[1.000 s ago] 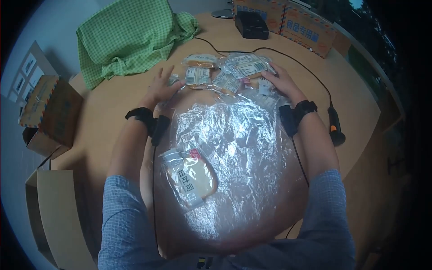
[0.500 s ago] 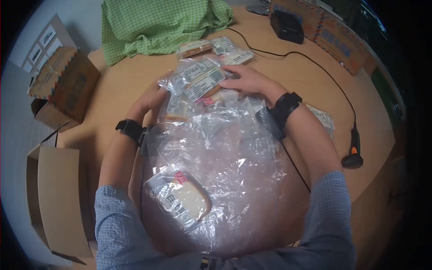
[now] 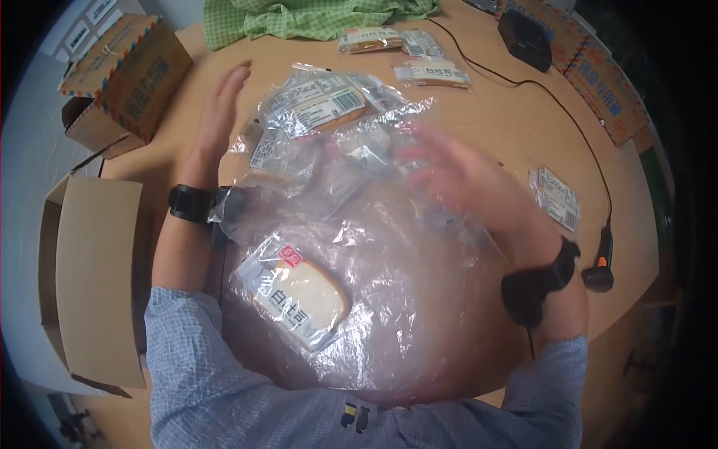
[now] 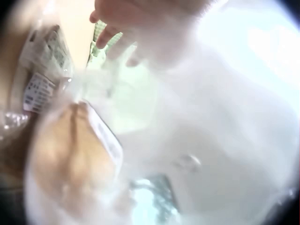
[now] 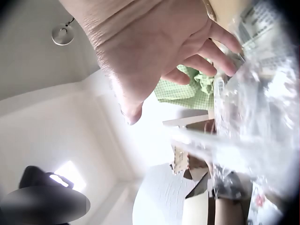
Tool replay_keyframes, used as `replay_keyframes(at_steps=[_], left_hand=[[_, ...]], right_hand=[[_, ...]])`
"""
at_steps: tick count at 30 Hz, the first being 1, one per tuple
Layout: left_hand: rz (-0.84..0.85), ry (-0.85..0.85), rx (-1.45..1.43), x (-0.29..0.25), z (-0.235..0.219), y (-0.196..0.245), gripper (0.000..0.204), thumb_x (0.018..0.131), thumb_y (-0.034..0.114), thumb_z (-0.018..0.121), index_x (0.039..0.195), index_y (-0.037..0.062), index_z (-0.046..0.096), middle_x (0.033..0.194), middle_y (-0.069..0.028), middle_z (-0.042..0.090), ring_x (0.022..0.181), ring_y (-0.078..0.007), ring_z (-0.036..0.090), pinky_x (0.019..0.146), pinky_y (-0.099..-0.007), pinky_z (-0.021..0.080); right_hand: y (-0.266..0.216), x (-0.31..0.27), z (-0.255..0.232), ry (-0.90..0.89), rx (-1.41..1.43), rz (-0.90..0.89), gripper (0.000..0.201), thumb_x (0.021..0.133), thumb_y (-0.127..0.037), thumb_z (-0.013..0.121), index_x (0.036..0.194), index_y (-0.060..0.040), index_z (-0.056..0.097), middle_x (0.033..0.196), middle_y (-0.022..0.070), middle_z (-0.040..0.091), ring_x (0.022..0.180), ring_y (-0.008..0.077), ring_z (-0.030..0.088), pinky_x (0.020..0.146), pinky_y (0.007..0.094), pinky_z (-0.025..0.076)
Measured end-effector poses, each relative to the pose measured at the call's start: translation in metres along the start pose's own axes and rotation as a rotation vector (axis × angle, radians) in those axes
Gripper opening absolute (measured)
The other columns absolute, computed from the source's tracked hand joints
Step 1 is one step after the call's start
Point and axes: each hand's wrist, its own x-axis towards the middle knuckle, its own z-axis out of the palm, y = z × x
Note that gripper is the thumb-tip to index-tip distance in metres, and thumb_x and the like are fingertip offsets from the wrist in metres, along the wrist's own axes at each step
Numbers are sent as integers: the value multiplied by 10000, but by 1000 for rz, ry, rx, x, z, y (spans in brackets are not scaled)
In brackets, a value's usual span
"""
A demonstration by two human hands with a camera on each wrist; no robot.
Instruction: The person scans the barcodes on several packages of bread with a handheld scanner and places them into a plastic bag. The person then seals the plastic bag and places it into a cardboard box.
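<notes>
My left hand (image 3: 221,112) stands upright with straight fingers at the left side of a heap of wrapped bread slices (image 3: 329,108). Blurred, my right hand (image 3: 479,179) is spread over the right part of a large clear plastic bag (image 3: 404,299), and its fingers are loosely extended in the right wrist view. The heap overlaps the bag's far end, with labels and barcodes facing up. Another wrapped bread slice (image 3: 299,295), with a red mark on its wrapper, lies at the bag's near left. Hazy plastic covers much of the left wrist view.
Several bread packets (image 3: 434,73) lie at the back, and a labelled packet (image 3: 557,198) at the right. Beyond are a green checked cloth (image 3: 299,19) and a black device (image 3: 523,39). A handheld scanner (image 3: 598,273) is at right; cardboard boxes (image 3: 134,82) stand left.
The heap of packets has been gathered leftward over the bag's far end. My right hand has moved off the packets, back toward the right; my left hand has straightened up beside them.
</notes>
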Motion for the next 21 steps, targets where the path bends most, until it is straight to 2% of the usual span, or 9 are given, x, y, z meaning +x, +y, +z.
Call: replay_keyframes(at_steps=[1, 2, 4, 6, 7, 9, 12, 14, 21], left_hand=[[-6, -9, -1, -2, 8, 8, 514, 846, 379, 507, 1237, 47, 486, 1227, -145, 502, 1149, -242, 450, 1002, -360, 289], [155, -134, 176, -3, 20, 16, 538, 815, 396, 546, 1247, 82, 483, 1247, -152, 482, 1170, -266, 432, 1012, -396, 267], [326, -266, 340, -4, 45, 35, 567, 784, 413, 585, 1257, 117, 481, 1268, -160, 462, 1190, -290, 414, 1022, -433, 245], [518, -459, 743, -5, 67, 51, 559, 770, 347, 649, 1267, 161, 475, 1341, -143, 382, 1237, -308, 353, 1057, -423, 200], [521, -462, 738, -6, 77, 54, 559, 770, 347, 649, 1267, 161, 475, 1341, -143, 382, 1237, -308, 353, 1057, -423, 200], [618, -635, 891, -9, 91, 56, 568, 751, 385, 650, 1264, 209, 479, 1354, -154, 357, 1269, -339, 290, 1040, -515, 189], [593, -730, 883, -17, 100, 54, 615, 726, 475, 643, 1267, 236, 477, 1377, -138, 334, 1300, -348, 235, 1016, -581, 166], [546, -779, 897, -20, 101, 54, 622, 720, 479, 632, 1276, 251, 469, 1409, -129, 288, 1316, -359, 202, 1019, -579, 162], [386, -590, 1019, -47, 51, 34, 607, 716, 376, 626, 1286, 249, 460, 1430, -118, 255, 1320, -367, 190, 1012, -567, 181]], right_hand=[[-3, -8, 20, 46, -171, 43, 805, 682, -265, 698, 1345, -39, 302, 1243, 162, 483, 994, 237, 569, 876, 362, 420], [1, -15, 36, 55, -166, 49, 805, 682, -265, 698, 1345, -39, 302, 1243, 162, 483, 994, 237, 569, 876, 362, 420], [14, -24, 60, 145, -648, -192, 767, 712, -246, 692, 1329, -32, 291, 1151, 241, 516, 908, 307, 599, 727, 398, 481], [12, -34, 65, 73, -661, -123, 712, 716, -187, 663, 1316, -31, 312, 1103, 249, 532, 875, 315, 604, 697, 379, 492], [11, -38, 68, -8, -674, -56, 663, 721, -127, 634, 1302, -30, 333, 1054, 257, 548, 843, 323, 609, 667, 361, 502], [18, -53, 61, 18, -707, -181, 587, 715, -49, 588, 1270, -33, 397, 998, 232, 580, 845, 319, 614, 646, 355, 505], [28, -85, 35, 89, -757, -395, 574, 717, -48, 588, 1266, -36, 422, 1007, 211, 584, 836, 331, 608, 692, 358, 505], [41, -110, 19, 119, -708, -131, 546, 741, -47, 591, 1266, -36, 441, 1040, 164, 598, 865, 260, 618, 738, 315, 500], [59, -183, -17, 405, -423, 66, 533, 744, -95, 646, 1243, -20, 475, 987, 73, 618, 831, 104, 560, 696, 262, 468]])
